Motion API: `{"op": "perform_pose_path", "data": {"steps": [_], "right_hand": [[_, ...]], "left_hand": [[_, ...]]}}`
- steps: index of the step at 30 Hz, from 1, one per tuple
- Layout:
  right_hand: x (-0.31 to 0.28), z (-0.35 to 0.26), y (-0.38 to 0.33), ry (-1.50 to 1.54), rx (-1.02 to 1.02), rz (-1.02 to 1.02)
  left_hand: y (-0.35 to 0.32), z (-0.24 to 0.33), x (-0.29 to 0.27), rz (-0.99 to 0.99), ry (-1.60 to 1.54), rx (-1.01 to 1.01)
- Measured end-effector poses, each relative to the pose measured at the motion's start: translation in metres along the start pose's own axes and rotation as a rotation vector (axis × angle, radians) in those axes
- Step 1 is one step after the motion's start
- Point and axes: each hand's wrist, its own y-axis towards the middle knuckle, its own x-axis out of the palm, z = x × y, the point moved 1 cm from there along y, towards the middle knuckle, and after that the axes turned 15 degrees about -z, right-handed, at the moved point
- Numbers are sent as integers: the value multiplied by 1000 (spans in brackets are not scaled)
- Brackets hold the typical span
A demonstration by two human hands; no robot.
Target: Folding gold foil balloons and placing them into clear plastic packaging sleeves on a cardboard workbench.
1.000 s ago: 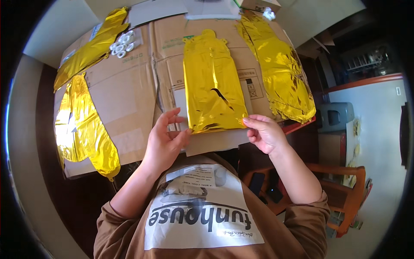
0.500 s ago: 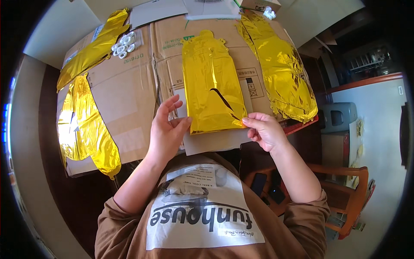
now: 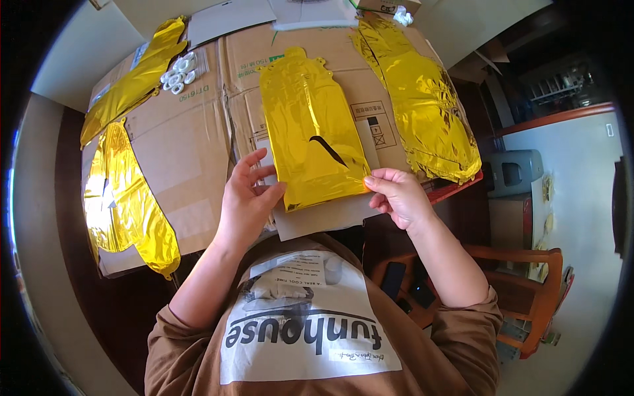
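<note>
A flat, folded gold foil balloon (image 3: 307,125) lies in front of me, over a sheet of grey card (image 3: 317,222) on brown cardboard. Small tabs stick out at its far end, and a dark curved line crosses its nearer half. My right hand (image 3: 400,195) pinches the near right corner between thumb and forefinger, its other fingers curled. At the near left edge is my left hand (image 3: 249,196), open, with the thumb tip against the foil and the fingers spread above the cardboard.
More gold foil balloons lie flat: one at the right (image 3: 429,99), one at the near left (image 3: 129,198), another at the far left (image 3: 132,82). Beside that one sit several white rings (image 3: 178,74). A wooden chair (image 3: 528,290) holding dark devices stands at the lower right.
The whole view has shifted slightly left. The balloon's near edge slants a little more, its right corner higher in my right hand's pinch. My left hand keeps much the same pose.
</note>
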Motion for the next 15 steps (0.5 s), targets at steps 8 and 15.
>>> {"op": "perform_pose_path", "data": {"steps": [8,15], "right_hand": [[1,-2,-3,50,4,-23],[0,0,-5,95,22,-55]], "left_hand": [[4,7,0,-53,17,-93],[-6,18,7,-74,-70,-206]]}}
